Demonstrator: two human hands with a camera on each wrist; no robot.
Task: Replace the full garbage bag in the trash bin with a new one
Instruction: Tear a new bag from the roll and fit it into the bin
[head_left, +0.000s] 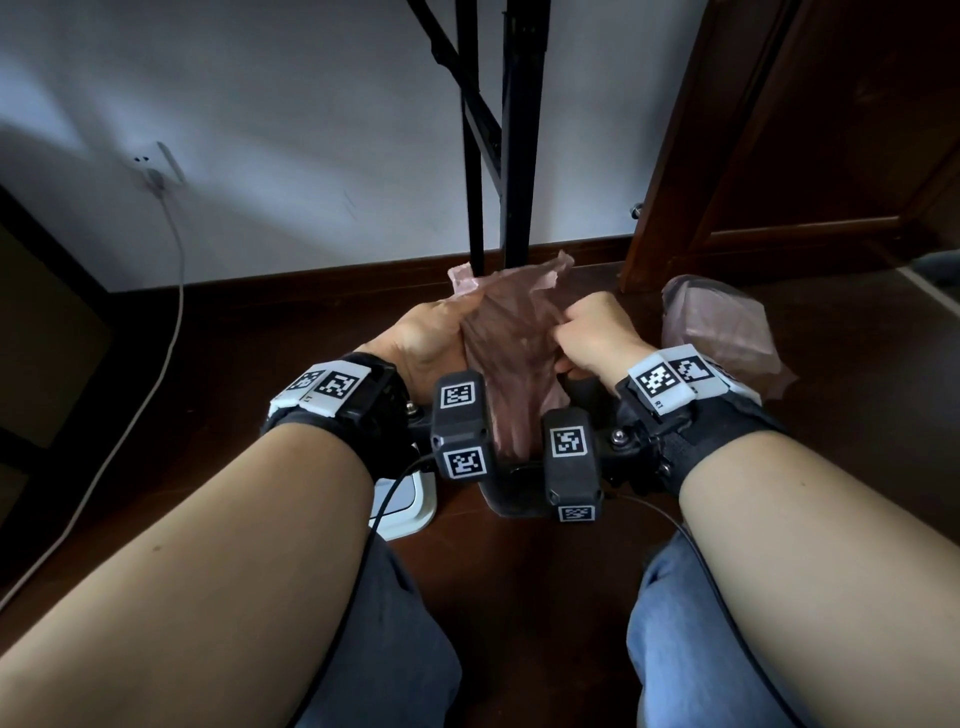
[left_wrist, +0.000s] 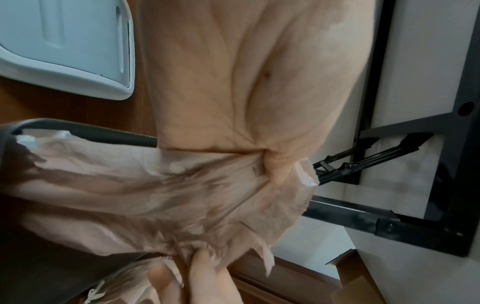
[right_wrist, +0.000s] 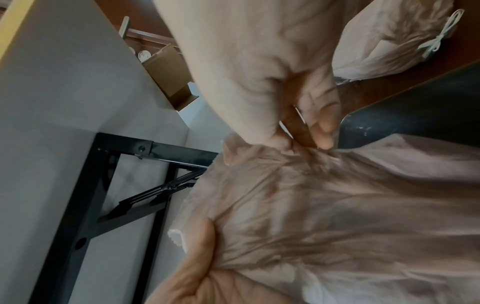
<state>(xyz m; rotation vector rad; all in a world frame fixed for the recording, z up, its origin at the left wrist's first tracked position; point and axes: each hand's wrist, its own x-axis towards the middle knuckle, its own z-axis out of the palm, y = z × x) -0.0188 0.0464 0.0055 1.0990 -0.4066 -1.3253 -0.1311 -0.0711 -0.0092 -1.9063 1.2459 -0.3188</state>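
Observation:
A thin pink new garbage bag (head_left: 511, 332) hangs stretched between both hands over the dark trash bin (head_left: 511, 499). My left hand (head_left: 431, 332) grips the bag's left edge, and in the left wrist view the left hand (left_wrist: 259, 102) bunches the plastic (left_wrist: 155, 195) in its fist. My right hand (head_left: 587, 332) pinches the right edge, its fingertips (right_wrist: 322, 131) closed on the film (right_wrist: 337, 205). The full pink bag (head_left: 722, 327), tied with a white drawstring bow (right_wrist: 439, 37), sits on the floor at the right.
The bin's white lid (head_left: 410, 499) lies on the dark wood floor to the left of the bin. Black folding table legs (head_left: 498, 156) stand just behind the bag against the white wall. A white cable (head_left: 171, 270) hangs from a wall socket. Wooden furniture (head_left: 779, 130) stands right.

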